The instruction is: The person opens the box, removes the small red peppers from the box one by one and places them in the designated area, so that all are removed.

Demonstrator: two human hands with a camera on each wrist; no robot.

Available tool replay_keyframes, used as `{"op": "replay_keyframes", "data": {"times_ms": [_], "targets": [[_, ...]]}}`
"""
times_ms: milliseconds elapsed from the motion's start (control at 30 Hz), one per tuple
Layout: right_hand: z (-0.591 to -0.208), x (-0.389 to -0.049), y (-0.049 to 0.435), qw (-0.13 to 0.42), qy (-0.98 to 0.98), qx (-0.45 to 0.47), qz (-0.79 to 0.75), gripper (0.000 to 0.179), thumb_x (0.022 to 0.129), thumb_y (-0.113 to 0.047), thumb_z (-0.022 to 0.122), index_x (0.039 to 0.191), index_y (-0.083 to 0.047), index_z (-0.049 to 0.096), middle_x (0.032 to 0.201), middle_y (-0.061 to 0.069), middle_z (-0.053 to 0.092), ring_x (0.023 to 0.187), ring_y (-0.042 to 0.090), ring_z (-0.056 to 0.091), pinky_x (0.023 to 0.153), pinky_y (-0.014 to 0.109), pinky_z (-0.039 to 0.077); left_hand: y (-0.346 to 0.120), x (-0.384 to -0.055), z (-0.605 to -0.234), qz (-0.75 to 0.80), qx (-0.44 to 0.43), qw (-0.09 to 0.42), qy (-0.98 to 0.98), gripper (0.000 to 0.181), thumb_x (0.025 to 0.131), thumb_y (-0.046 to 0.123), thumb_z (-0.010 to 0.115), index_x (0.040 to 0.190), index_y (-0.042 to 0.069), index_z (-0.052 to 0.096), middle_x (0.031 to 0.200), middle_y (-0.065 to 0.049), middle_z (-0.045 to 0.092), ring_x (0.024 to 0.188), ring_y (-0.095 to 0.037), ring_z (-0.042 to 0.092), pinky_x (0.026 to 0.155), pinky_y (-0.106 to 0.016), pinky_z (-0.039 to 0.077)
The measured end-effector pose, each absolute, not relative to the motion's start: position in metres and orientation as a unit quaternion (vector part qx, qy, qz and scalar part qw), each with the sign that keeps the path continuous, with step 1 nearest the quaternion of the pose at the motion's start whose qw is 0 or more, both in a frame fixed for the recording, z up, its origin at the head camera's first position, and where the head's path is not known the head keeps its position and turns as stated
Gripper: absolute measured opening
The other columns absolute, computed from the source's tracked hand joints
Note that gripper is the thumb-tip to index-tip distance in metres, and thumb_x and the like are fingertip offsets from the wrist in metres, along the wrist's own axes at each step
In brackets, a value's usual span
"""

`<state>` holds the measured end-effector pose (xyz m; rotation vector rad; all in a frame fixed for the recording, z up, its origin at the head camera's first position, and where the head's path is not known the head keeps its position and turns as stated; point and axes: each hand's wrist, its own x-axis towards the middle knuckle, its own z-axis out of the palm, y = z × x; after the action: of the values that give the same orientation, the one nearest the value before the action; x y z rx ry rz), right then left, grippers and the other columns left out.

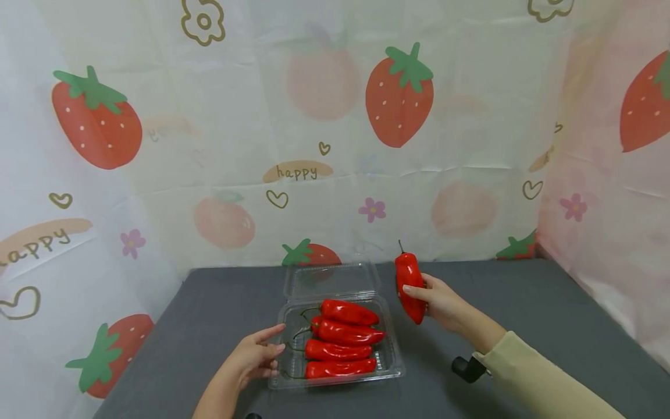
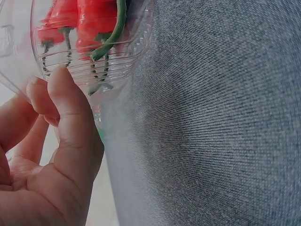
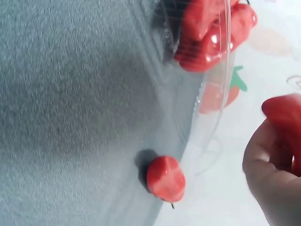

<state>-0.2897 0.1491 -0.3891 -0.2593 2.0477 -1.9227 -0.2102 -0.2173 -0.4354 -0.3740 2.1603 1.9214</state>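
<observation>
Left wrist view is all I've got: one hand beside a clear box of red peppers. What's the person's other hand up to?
Observer: The head view shows the right hand holding a red pepper up, off to the right of the box.
Visitor: Oh! Is any other pepper outside the box?
Observer: Yes. The right wrist view shows a second pepper resting on the gray table.
Visitor: And is that other arm bare?
Observer: Not entirely. In the head view it wears a pale yellow-green sleeve that ends near the wrist.
</observation>
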Motion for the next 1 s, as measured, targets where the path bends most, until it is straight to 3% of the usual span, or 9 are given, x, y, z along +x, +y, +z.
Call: {"op": "replay_keyframes", "data": {"times_ms": [300,633,1000], "targets": [[-0.385,-0.296,0.165,0.164,0.703,-0.067,-0.688,0.063,0.103,-0.019,0.044,0.149,0.008,0.011,0.145,0.026,0.029,0.118,0.034,0.041,0.091,0.043,0.045,-0.217,-0.209,-0.434,0.653,-0.129,0.12,0.737,0.055,0.093,0.002,0.062,0.145,0.0,0.042,0.078,-0.005,0.052,0.056,-0.012,0.053,0.055,-0.03,0.053],[-0.387,-0.308,0.18,0.151,0.699,-0.032,-0.698,0.062,0.101,-0.018,0.042,0.149,0.007,0.01,0.139,0.02,0.031,0.114,0.028,0.038,0.086,0.039,0.044,-0.216,-0.209,-0.435,0.655,-0.128,0.112,0.736,0.054,0.093,0.001,0.061,0.144,0.0,0.043,0.078,-0.005,0.051,0.056,-0.012,0.052,0.054,-0.029,0.052],[-0.398,-0.321,0.191,0.123,0.718,-0.012,-0.685,0.06,0.098,-0.015,0.04,0.144,0.011,0.012,0.138,0.024,0.031,0.109,0.027,0.04,0.08,0.034,0.045,-0.216,-0.209,-0.433,0.653,-0.123,0.12,0.738,0.054,0.093,0.001,0.061,0.144,0.0,0.042,0.079,-0.005,0.051,0.057,-0.012,0.053,0.055,-0.029,0.053]]}}
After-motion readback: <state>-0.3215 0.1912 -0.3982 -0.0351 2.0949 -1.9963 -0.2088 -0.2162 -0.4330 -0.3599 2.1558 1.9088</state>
